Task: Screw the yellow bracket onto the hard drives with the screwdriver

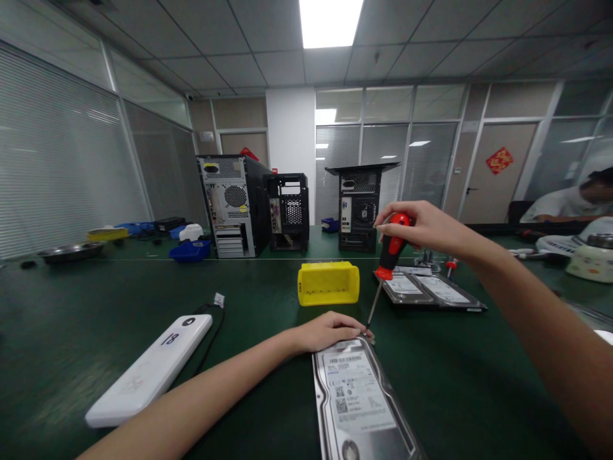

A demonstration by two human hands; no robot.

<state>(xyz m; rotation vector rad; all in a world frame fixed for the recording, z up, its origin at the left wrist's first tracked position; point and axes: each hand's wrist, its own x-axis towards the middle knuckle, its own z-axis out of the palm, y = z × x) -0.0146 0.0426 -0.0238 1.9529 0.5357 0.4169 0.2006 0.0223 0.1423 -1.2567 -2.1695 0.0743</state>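
Note:
A silver hard drive (357,390) with a white label lies on the green table, its near end cut off by the frame edge. My left hand (330,332) holds its far end, fingers curled across the edge by the corner. Up on the right, my right hand (407,223) grips the red and black handle of a screwdriver (393,249). The shaft slants down and its tip meets the drive's far right corner, beside my left fingertips. Those fingers partly hide the exact contact point.
Just beyond stands a yellow bin (328,284) with small dark bits inside. More hard drives (426,291) lie to the right. A white power bank (153,370) with a cable sits left. Computer cases (234,207) line the back; a person (569,201) is at far right.

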